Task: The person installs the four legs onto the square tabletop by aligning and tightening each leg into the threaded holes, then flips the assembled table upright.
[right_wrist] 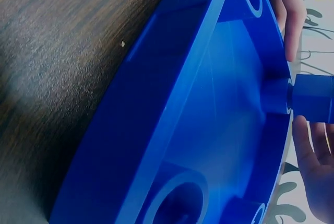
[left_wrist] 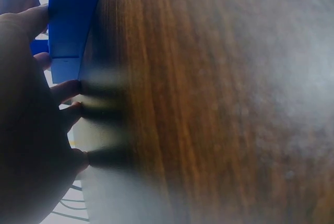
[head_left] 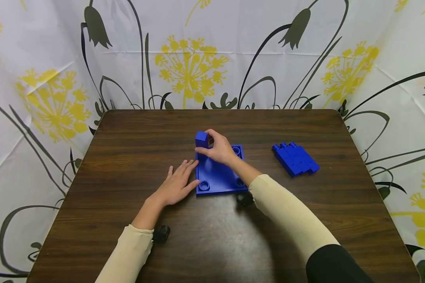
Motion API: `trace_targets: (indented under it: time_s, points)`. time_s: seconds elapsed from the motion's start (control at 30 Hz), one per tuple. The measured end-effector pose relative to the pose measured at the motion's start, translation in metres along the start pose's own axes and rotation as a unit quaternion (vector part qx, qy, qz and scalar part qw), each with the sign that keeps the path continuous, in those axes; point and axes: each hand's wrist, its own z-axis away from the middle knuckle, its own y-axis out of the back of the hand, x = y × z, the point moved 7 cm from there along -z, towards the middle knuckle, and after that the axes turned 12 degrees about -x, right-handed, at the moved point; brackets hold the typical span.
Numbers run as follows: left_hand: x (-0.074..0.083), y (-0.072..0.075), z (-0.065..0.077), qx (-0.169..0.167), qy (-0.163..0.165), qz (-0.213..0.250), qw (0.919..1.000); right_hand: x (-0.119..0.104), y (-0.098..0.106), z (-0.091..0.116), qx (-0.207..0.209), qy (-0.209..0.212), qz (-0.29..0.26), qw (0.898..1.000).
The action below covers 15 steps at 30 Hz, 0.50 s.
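A square blue panel (head_left: 217,175) lies with its raised rim and round corner sockets (head_left: 204,186) facing up. At its far left corner stands an upright blue square leg (head_left: 201,142). My right hand (head_left: 218,148) holds this leg between thumb and fingers. In the right wrist view the leg (right_wrist: 313,98) has its narrow end right at the socket (right_wrist: 277,96). My left hand (head_left: 178,184) lies with spread fingers along the panel's left side, fingertips at the rim. From the left wrist, the hand (left_wrist: 31,125) is dark against the panel's side (left_wrist: 73,20).
Several more blue legs (head_left: 295,159) lie side by side to the right of the panel, knobbed ends pointing away. The brown wooden table (head_left: 127,157) ends at a flower-printed curtain (head_left: 127,59). Black wrist devices (head_left: 245,199) sit under both forearms.
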Motion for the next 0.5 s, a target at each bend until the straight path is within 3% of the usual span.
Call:
trace_targets:
  time_s: [0.23, 0.5]
  points:
    - [0.0001, 0.0007, 0.0001, 0.003, -0.001, 0.002, 1.0, -0.002, 0.0006, -0.0003, -0.037, 0.012, -0.006, 0.999]
    - [0.0009, 0.0007, 0.0005, 0.004, -0.002, 0.004, 1.0, -0.0049, -0.0002, -0.0039, -0.089, 0.06, -0.098, 0.989]
